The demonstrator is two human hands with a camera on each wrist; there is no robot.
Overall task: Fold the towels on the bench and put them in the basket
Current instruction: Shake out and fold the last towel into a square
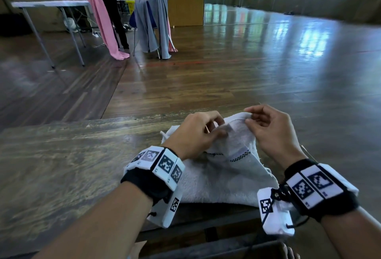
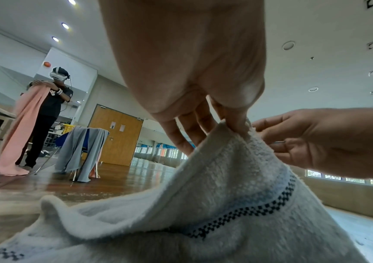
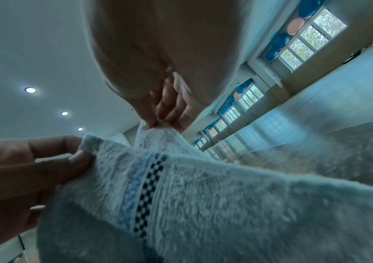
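Note:
A white towel with a dark checkered stripe lies on the wooden bench in front of me. My left hand pinches one lifted corner of it between thumb and fingers. My right hand pinches the neighbouring corner just to the right, so the far edge is raised off the bench. In the left wrist view the towel rises to my left hand, with my right hand beside it. In the right wrist view my right hand holds the towel. No basket is in view.
Beyond the bench spreads a glossy wooden floor. A chair draped with grey towels stands at the back, beside a person holding a pink towel. A folding table is at the far left.

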